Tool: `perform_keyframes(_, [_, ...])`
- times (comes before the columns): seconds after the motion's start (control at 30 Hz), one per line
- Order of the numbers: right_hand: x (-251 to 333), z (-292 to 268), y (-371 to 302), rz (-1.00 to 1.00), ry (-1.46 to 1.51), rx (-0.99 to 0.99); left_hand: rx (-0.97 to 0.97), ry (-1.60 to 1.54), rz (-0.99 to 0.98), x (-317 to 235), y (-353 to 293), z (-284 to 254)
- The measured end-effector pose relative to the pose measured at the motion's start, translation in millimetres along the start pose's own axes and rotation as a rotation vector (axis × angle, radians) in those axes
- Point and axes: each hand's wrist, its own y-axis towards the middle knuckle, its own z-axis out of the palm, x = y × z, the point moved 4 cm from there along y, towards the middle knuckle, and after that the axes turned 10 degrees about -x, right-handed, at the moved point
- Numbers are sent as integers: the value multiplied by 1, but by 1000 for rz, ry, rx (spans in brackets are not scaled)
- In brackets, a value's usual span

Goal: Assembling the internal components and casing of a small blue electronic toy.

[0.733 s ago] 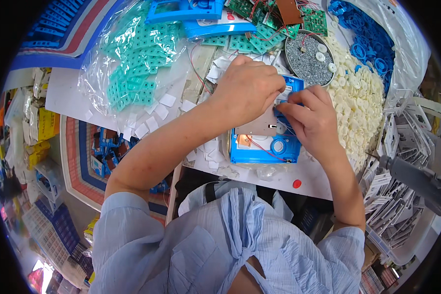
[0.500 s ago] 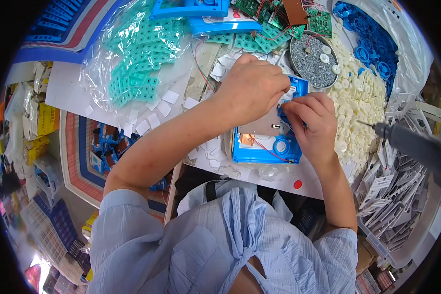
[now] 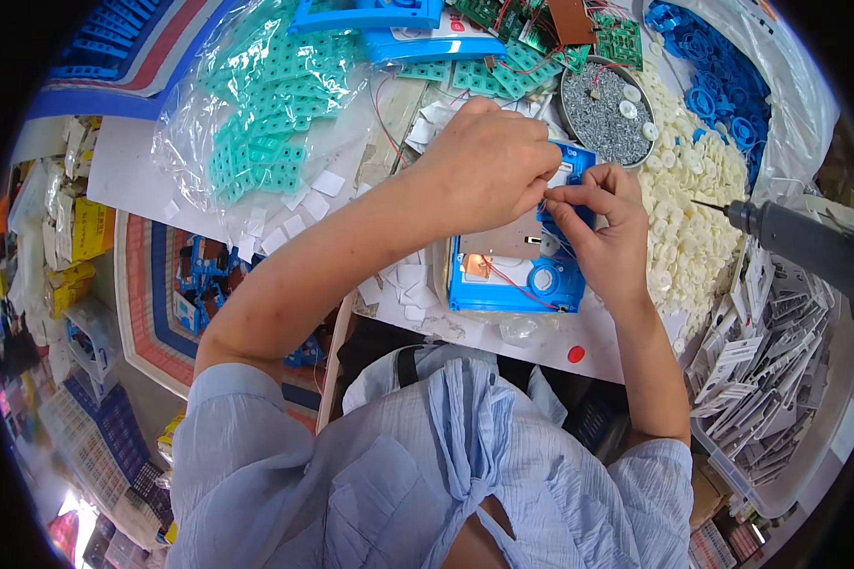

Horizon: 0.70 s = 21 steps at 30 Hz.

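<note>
A blue plastic housing [image 3: 563, 292] lies before me on the table, with a brown circuit board [image 3: 501, 243] inside it and thin red wires [image 3: 514, 284] running along its near part. Over the board's far edge my left hand [image 3: 493, 169] is bent down, its fingers closed; what they grip is hidden. My right hand [image 3: 605, 228] reaches across the housing's right side, thumb and forefinger pinched close to my left fingertips. Whatever sits in that pinch is too small to make out. A white ring-shaped part [image 3: 543, 279] shows in the housing's near right area.
A round tin of small grey screws [image 3: 609, 119] stands behind my right hand, beside heaped cream discs [image 3: 697, 190]. An electric screwdriver [image 3: 797, 237] juts in from the right. Green pads [image 3: 266, 156] in a clear bag lie far left; white squares [image 3: 413, 289] are scattered near the housing.
My right hand has drawn its thumb and forefinger up against my left fingertips. The housing has shifted very slightly, and the screwdriver sits a little higher and further left.
</note>
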Motion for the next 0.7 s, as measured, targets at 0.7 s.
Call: perform_keyframes(0.7, [28,-14,-17,-427,-289,8,780,318,86,-46,53,17])
